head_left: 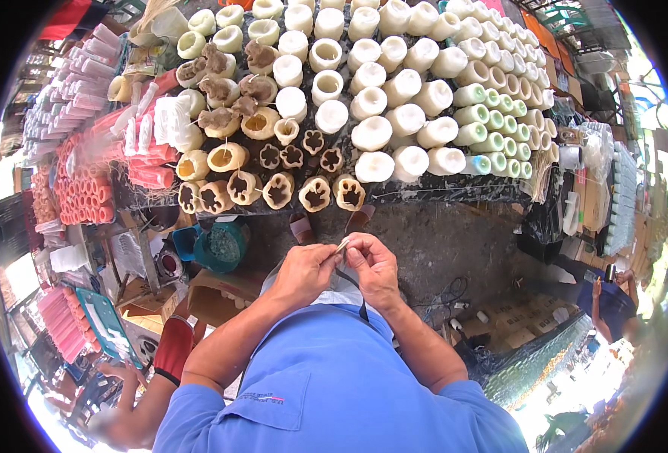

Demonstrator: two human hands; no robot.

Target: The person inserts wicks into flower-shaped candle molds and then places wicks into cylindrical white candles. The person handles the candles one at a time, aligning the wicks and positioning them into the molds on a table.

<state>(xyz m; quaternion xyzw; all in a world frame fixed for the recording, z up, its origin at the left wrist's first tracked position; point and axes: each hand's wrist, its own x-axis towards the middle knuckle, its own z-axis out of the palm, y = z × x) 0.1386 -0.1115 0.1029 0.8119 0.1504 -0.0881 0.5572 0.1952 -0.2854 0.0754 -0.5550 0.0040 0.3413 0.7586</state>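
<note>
In front of my body, just short of the table's near edge, both hands are drawn together with fingertips pinched. My left hand (pixel 305 270) and my right hand (pixel 373 266) hold a thin pale strip (pixel 342 246) between them, too small to tell its kind. Beyond my hands, hollow wax candle shells (pixel 315 205) with flower-shaped openings line the table's front edge. Several yellowish round shells (pixel 258 125) stand behind them, some with brown lumps on top. Rows of cream wax cylinders (pixel 372 134) fill the middle of the table, with pale green ones (pixel 471 134) to the right.
Pink tubes (pixel 85 198) are stacked at the left. A teal tub (pixel 221 248) sits on the floor under the table's left side, near a cardboard box (pixel 224 293). One person in red shorts (pixel 175 347) is at lower left; another in dark blue (pixel 612 302) is at far right.
</note>
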